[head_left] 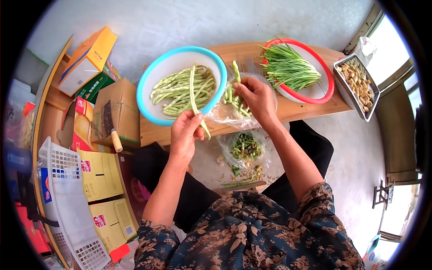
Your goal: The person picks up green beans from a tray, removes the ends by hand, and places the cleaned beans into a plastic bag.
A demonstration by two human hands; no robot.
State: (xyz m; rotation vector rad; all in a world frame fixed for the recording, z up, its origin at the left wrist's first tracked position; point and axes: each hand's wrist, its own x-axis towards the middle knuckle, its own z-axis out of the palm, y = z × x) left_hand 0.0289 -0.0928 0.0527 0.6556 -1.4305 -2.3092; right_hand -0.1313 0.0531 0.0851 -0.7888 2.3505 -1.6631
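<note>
My left hand (185,132) grips a long green bean (194,96) that reaches up over the blue-rimmed white bowl (155,72) of trimmed beans. My right hand (255,95) pinches a short green bean piece (236,72) above a clear plastic bag (225,116) holding more beans. Both sit on a low wooden bench (288,112) in front of my knees.
A red-rimmed basin (321,92) of thin green stalks and a metal tray (357,83) of pale pieces stand at the bench's right. A bag of bean scraps (245,146) lies on the floor between my legs. Cardboard boxes (117,108) and a white plastic basket (67,198) crowd the left.
</note>
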